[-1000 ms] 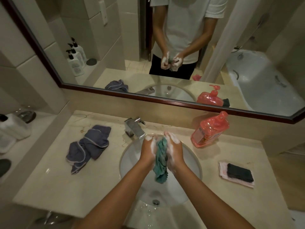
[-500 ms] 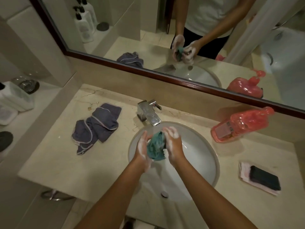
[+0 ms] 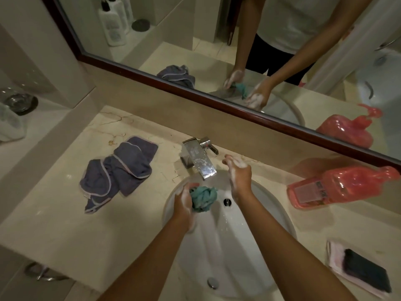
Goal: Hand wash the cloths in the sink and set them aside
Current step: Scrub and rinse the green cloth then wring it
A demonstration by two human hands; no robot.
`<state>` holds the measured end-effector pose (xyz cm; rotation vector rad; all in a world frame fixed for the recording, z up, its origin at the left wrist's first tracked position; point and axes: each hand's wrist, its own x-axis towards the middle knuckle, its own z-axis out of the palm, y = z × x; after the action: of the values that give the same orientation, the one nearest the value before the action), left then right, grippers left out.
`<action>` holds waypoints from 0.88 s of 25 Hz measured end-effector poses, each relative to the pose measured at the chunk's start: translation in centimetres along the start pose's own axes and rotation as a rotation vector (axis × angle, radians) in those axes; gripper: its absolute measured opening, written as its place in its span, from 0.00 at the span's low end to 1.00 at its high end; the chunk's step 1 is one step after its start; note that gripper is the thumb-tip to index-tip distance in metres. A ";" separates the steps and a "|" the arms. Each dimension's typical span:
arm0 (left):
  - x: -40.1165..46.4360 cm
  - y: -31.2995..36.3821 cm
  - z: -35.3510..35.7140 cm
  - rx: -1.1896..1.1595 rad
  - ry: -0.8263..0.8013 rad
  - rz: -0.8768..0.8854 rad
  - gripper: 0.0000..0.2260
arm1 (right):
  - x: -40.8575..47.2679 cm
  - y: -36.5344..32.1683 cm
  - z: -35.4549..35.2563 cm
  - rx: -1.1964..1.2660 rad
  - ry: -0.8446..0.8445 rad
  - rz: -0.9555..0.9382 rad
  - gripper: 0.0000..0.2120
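A bunched teal cloth [image 3: 202, 198] hangs over the white sink [image 3: 271, 213], gripped by my soapy left hand [image 3: 184, 199]. My right hand [image 3: 238, 172], covered in foam, is off the cloth and reaches up toward the chrome faucet [image 3: 198, 158], fingers loosely extended near its lever. A crumpled purple-grey cloth [image 3: 120, 172] lies on the counter left of the sink. At the right edge a dark cloth [image 3: 366, 272] rests on a folded pink one [image 3: 338, 266].
A red pump soap bottle [image 3: 338, 185] stands right of the sink against the backsplash. A mirror runs along the back wall. White bottles [image 3: 10, 124] and a glass sit on a lower ledge to the left. The counter's front edge is near me.
My right hand has let go of the teal cloth and moved up toward the faucet lever. The left hand alone now holds the cloth. The view has tilted further down.
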<state>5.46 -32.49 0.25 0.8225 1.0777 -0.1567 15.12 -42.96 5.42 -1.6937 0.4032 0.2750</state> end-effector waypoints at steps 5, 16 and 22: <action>1.8 0.1 1.6 -0.031 0.024 -0.002 0.16 | 2.7 0.1 2.0 -0.124 0.011 -0.113 0.05; 3.2 0.0 2.2 -0.079 0.041 0.008 0.12 | 5.2 1.1 2.8 -0.339 0.125 -0.168 0.04; 3.3 -0.6 2.1 -0.088 0.030 0.029 0.13 | 5.6 1.5 2.2 -0.145 0.060 -0.127 0.13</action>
<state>8.29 -33.47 -2.36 0.7630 1.0927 -0.0718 19.69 -41.62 1.42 -1.8654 0.3243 0.1632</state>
